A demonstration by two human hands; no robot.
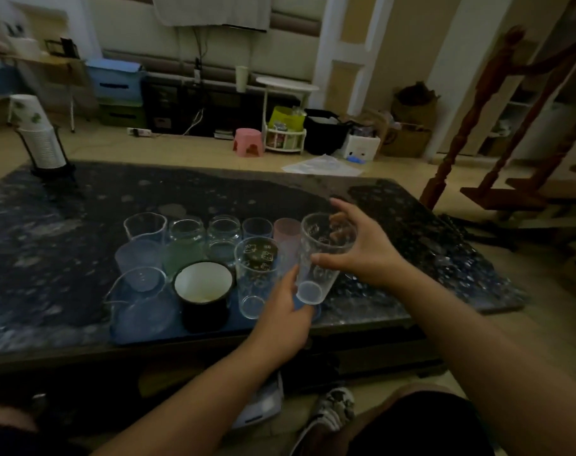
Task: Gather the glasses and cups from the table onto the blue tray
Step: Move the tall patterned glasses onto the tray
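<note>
indoors, a person's right hand (pixel 362 251) clamped a clear printed glass (pixel 319 258), tilted, above the right end of the blue tray (pixel 142 334) on a dark speckled table (pixel 50 241). the left hand (pixel 285 311) cupped the glass's base, fingers curled. other glasses and a white-lined mug (pixel 203 291) crowded the tray.

right hand (pixel 362 255) grips tilted clear glass (pixel 319 258) | left hand (pixel 283 311) touches its base | blue tray (pixel 142 335) crowded with cups | dark table (pixel 50 225)
</note>
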